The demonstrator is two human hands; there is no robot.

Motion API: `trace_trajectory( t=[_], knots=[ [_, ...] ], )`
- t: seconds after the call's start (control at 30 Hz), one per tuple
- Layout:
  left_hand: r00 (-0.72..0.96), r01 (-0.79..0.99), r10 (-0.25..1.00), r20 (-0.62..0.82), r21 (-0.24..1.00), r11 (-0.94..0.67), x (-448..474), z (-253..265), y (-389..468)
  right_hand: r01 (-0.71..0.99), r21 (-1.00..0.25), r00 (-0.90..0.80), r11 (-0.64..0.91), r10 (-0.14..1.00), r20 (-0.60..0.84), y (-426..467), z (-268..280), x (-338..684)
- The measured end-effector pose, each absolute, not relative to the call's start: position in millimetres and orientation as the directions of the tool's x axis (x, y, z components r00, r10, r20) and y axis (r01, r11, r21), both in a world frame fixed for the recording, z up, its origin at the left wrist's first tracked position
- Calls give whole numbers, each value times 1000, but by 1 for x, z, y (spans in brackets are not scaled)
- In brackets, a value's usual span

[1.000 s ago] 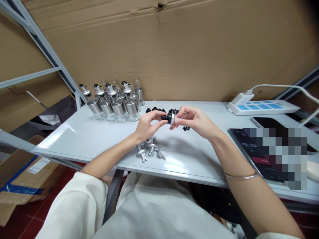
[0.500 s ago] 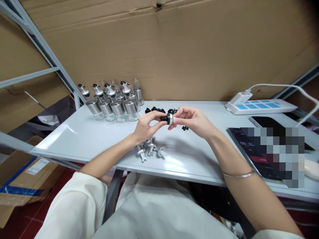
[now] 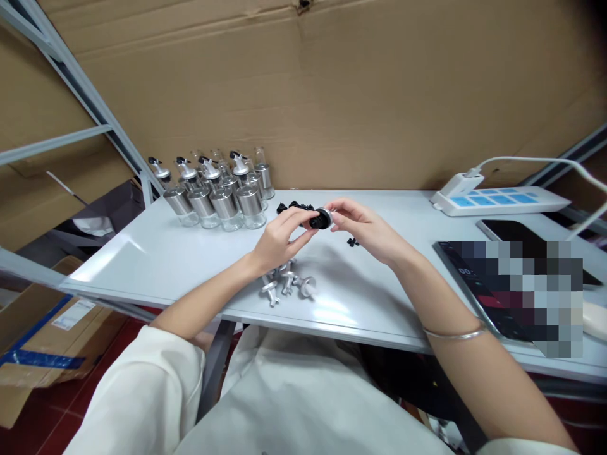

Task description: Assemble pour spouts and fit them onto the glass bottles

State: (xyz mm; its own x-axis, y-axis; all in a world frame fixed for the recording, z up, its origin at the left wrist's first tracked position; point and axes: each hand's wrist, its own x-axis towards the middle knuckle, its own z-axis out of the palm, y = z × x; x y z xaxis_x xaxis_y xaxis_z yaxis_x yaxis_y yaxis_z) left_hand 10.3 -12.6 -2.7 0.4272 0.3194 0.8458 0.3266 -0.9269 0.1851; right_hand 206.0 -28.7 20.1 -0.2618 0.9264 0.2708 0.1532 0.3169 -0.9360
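Between my hands, above the middle of the table, is a bottle pourer spout (image 3: 322,219) with a black ribbed stopper and a silvery collar. My left hand (image 3: 283,239) pinches its black end between thumb and fingers. At the silvery side, my right hand (image 3: 363,229) grips the collar with its fingertips. Just behind lie black plastic stoppers (image 3: 294,206), partly covered by my fingers. Silvery pourer spouts (image 3: 287,282) lie in a loose group nearer the front edge, below my left hand. Tiny black pieces (image 3: 353,242) sit under my right hand.
Glass bottles with steel sleeves (image 3: 224,203) stand at the back left, several topped with pourers. On the right are a white power strip (image 3: 502,200) with a plugged-in charger, a dark phone (image 3: 515,235) and a tablet-like device (image 3: 467,278). Cardboard (image 3: 360,101) lines the back.
The pourer has been tilted, so its black stopper end now faces more toward me. My fingers have shifted slightly around it. The other things lie as before.
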Motion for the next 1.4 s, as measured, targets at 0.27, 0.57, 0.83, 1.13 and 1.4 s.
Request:
trace_trajectory(
  t=[0.27,0.57,0.83,1.13,1.4],
  knots=[
    [422,457,300,856,85,-885,9,-5,-8,156,-930,-306,332,912,274,-29,18,202],
    [373,280,568,734,494,-823,12,-7,-11,91,-964,-261,252,940,221,-32,21,201],
    [530,-14,808,258,955,-295,12,-5,-6,149,-945,-275,292,930,244,-31,21,203],
    [499,-80,810,307,947,-310,14,0,-11,144,-949,-302,282,925,229,-34,20,201],
    [534,-117,784,316,946,-302,14,-5,-9,114,-950,-359,291,904,234,-35,20,200]
  ],
)
